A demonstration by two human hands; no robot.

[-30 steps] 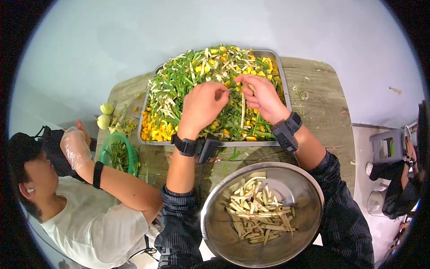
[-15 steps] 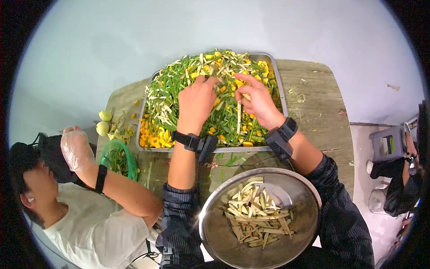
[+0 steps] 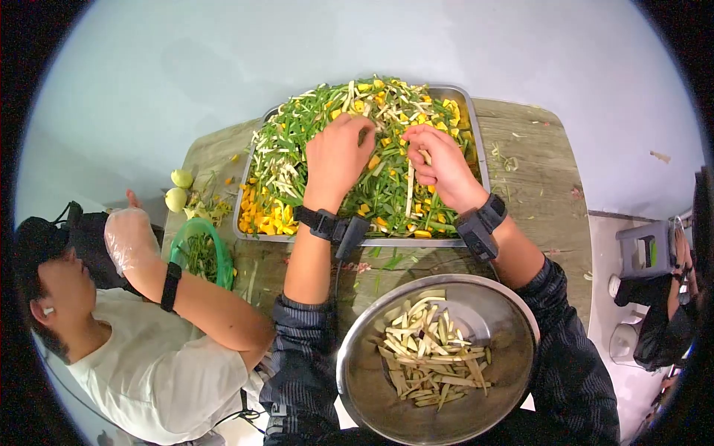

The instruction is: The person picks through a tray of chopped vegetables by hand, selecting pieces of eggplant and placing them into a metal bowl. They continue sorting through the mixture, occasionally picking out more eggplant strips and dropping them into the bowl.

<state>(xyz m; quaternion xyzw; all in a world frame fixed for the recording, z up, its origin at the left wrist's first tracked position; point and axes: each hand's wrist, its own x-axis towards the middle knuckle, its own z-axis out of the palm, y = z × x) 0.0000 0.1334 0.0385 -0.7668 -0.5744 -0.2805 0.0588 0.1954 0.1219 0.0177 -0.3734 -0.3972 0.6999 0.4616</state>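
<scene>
A plain pale blue-grey wall (image 3: 446, 44) stands behind a grey-brown wood-grain table (image 3: 532, 171) with rounded corners, scraps scattered on its right side. On the left, a co-worker in a white short-sleeved shirt (image 3: 171, 372) sits close by; at the far right is a grey plastic stool (image 3: 643, 249).

A rectangular metal tray (image 3: 416, 241) lies on the table, long side toward the person, bearing a heap of cut green, white and yellow vegetables (image 3: 286, 137). A round steel bowl (image 3: 513, 357) with pale cut strips (image 3: 431, 353) sits nearer the body, between the forearms. A green plastic basket (image 3: 225, 256) stands left of the tray.

Both hands are over the heap, beyond the bowl. The left hand (image 3: 338, 152) curls narrowly, thumb toward forefinger; whether it grips anything cannot be told. The right hand (image 3: 439, 160) has its fingers curled in on a small pale piece (image 3: 425, 157). Beside it, and nearer to it than to the left, a long pale strip (image 3: 410, 193) lies on the heap, its long axis running toward the body.
</scene>
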